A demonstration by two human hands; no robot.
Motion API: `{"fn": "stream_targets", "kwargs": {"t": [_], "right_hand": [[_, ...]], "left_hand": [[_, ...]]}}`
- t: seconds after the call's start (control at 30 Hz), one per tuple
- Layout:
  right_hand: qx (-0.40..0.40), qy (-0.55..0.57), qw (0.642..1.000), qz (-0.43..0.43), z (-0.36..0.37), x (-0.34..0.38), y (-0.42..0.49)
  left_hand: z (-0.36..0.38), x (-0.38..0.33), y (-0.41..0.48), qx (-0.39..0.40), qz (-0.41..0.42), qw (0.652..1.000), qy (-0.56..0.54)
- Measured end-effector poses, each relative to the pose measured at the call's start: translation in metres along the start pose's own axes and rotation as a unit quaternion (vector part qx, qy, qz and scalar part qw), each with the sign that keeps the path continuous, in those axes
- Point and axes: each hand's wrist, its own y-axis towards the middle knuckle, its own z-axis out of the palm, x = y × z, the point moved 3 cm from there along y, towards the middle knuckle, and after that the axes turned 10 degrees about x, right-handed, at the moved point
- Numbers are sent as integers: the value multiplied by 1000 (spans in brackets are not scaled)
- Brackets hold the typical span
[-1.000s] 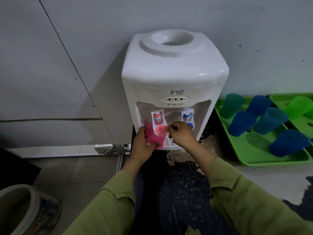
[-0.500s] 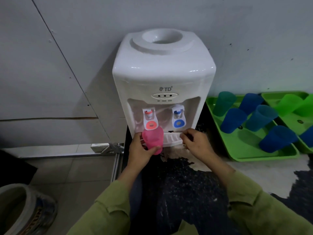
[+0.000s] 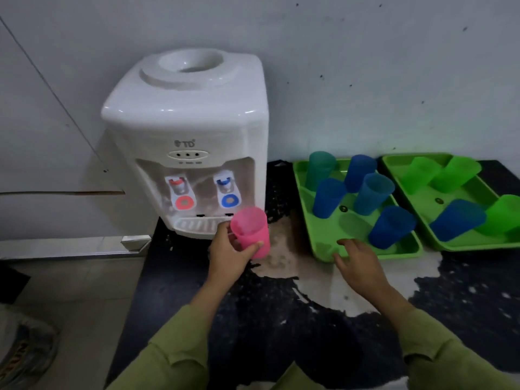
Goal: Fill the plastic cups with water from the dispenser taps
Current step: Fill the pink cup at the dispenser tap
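— Which step is judged to be in hand?

— The white dispenser (image 3: 185, 130) is stood at the left rear corner of the black counter (image 3: 281, 319), and two green trays are laid along the back edge to its right. The pink cup (image 3: 250, 232) is held clear of both taps, just in front of the right end of the drip tray (image 3: 197, 223). It is gripped by the left hand (image 3: 228, 254), thumb and fingers curled round its wall. The right hand (image 3: 357, 263) is spread and nothing is held in it; it is poised over the front left corner of the near tray (image 3: 302, 192). The carrying of the cup to that tray is judged to be the step. Whether water is in the cup cannot be told.

— What is called for next?

— The cup is to be kept level and set upright on the bare patch at that corner, without the blue cup (image 3: 391, 228) beside it being knocked. Another cup is then to be picked up.

— And the count?

— One dispenser. Two trays. Ten cups are seen: one pink; five on the near tray, four blue and one teal cup (image 3: 320, 170); four on the far tray (image 3: 416, 201), three green and one blue, though its right end is cut off. Two taps: the red tap (image 3: 180, 192) and the blue tap (image 3: 228, 191).
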Motion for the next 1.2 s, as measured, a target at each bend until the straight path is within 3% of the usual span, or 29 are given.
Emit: {"fn": "stream_targets", "kwargs": {"t": [0.33,0.57,1.03,1.2], "right_hand": [[53,-56,992,-100,-8,-67,-14],[63,-39,986,-149,-8,-85,-16],[-34,32,996,-82,-18,-151,-18],[-35,-1,998,-60,-15,-168,-16]], "left_hand": [[122,-54,15,38,38,998,15],[174,-53,26,48,-2,998,46],[214,-38,25,33,-45,994,90],[220,-56,20,10,-22,980,199]]}}
